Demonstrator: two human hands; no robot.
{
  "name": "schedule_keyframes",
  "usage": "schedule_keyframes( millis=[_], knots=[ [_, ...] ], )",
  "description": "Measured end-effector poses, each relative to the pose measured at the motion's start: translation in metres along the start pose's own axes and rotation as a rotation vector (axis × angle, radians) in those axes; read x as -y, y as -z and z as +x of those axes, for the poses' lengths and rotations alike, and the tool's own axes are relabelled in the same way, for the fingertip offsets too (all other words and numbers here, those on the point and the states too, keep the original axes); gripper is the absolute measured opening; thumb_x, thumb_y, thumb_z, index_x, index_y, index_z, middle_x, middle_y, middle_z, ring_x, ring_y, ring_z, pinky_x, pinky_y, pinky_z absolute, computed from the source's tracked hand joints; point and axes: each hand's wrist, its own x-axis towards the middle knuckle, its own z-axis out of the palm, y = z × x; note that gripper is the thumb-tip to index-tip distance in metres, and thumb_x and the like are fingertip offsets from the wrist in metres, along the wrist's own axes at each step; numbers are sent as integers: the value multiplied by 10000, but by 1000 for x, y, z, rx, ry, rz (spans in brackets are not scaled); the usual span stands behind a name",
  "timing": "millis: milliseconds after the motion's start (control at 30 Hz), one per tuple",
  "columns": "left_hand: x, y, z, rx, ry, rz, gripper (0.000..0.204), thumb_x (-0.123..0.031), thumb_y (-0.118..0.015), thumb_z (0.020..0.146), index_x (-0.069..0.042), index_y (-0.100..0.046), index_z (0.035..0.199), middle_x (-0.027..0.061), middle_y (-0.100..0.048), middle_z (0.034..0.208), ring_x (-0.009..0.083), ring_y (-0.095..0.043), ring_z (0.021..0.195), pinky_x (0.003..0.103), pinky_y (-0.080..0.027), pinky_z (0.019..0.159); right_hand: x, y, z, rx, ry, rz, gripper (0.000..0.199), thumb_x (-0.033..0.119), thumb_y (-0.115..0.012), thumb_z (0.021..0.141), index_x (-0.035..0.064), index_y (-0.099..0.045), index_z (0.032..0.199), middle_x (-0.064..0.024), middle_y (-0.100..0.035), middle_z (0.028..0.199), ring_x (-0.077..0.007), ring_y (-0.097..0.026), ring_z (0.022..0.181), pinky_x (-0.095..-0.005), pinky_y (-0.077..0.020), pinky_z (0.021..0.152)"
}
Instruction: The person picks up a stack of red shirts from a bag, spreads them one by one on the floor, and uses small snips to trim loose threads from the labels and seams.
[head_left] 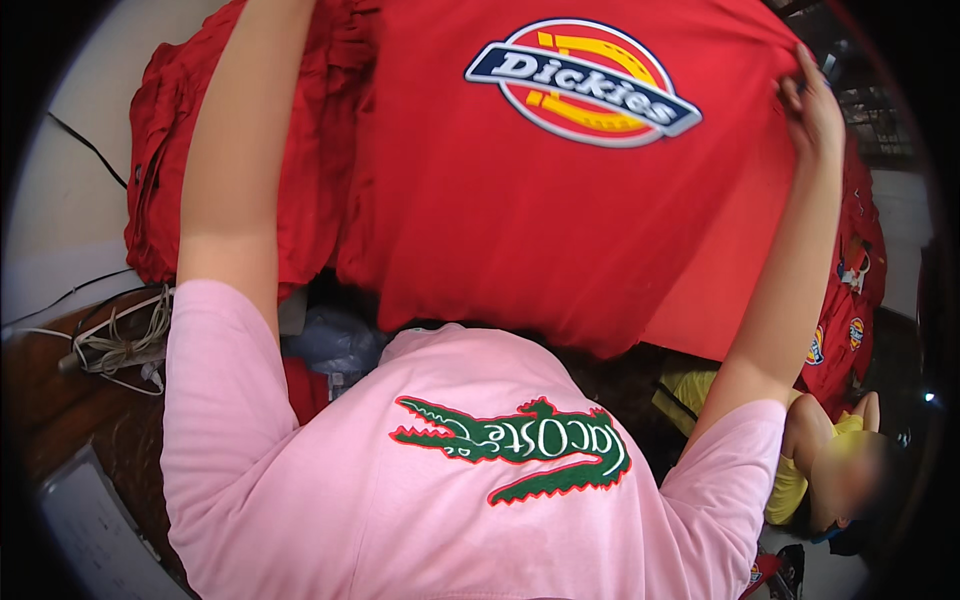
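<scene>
A red shirt (520,230) is spread out in front of me, its lower edge hanging close to my body. On its upper part is a round red, yellow and white emblem crossed by a dark blue band (585,85). My right hand (818,108) is closed on the shirt's upper right edge and pulls the cloth into creases. My left arm (235,150) reaches up past the top of the head view, so my left hand is out of sight. A smoother, lighter red surface (715,285) shows below the shirt at the right.
Heaped red garments (165,170) lie at the left, and more with emblems (840,345) hang at the right. Coiled cables (125,340) and a bluish plastic bag (335,345) lie low on the left. A person in yellow (790,485) is at the lower right.
</scene>
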Motion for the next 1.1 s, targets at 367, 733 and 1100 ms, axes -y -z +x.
schedule_keyframes(
  millis=[367, 733, 1100],
  knots=[
    [210, 48, -274, -286, 267, 613, 326, -232, -704, 973, 6, -694, 1195, 78, -733, 1094, 157, -676, 996, 290, -523, 897, -219, 47, -217, 215, 108, -315, 178, 42, -627, 970, 35, -742, 1106, -1, -716, 1006, -91, -603, 844, -248, -490, 780],
    [260, -4, -387, -410, 513, 564, 319, -200, -792, 904, -2, -684, 1130, 8, -675, 904, 87, -615, 840, 226, -496, 780, -270, 74, -327, 50, -85, -529, 151, 156, -769, 870, 15, -730, 908, -108, -659, 810, -236, -661, 783, -343, -503, 721],
    [289, 16, -366, -582, 285, 572, 413, -274, -695, 979, -27, -652, 1307, 105, -708, 1067, 185, -662, 959, 301, -524, 863, -278, 182, -384, -194, -258, -1009, 292, 263, -750, 914, -14, -681, 975, -128, -608, 722, -225, -595, 678, -366, -486, 673]
  ],
)
